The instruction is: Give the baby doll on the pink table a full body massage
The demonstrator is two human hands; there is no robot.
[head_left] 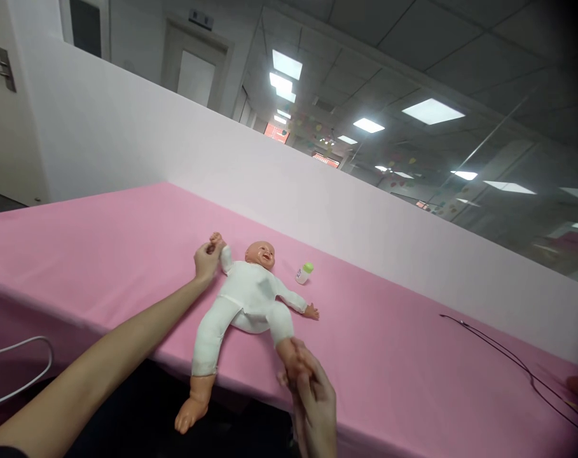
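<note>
Both grips clenched: left hand (206,262) on doll's hand (215,240), right hand (312,394) on its foot (287,353) by the table edge (241,395)

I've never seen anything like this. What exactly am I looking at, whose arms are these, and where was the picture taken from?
There is no machine here, just a person's own two bare hands. The picture comes from a camera worn on that person's head, looking forward and down, so the arms reach in from the bottom. On a table covered in pink cloth lies a baby doll in a white suit. The left hand holds the doll's hand, and the right hand holds the doll's foot. The doll's other leg hangs past the table edge. Beside the doll's head is a small bottle with a green cap, and a thin black cord lies further right.
</note>
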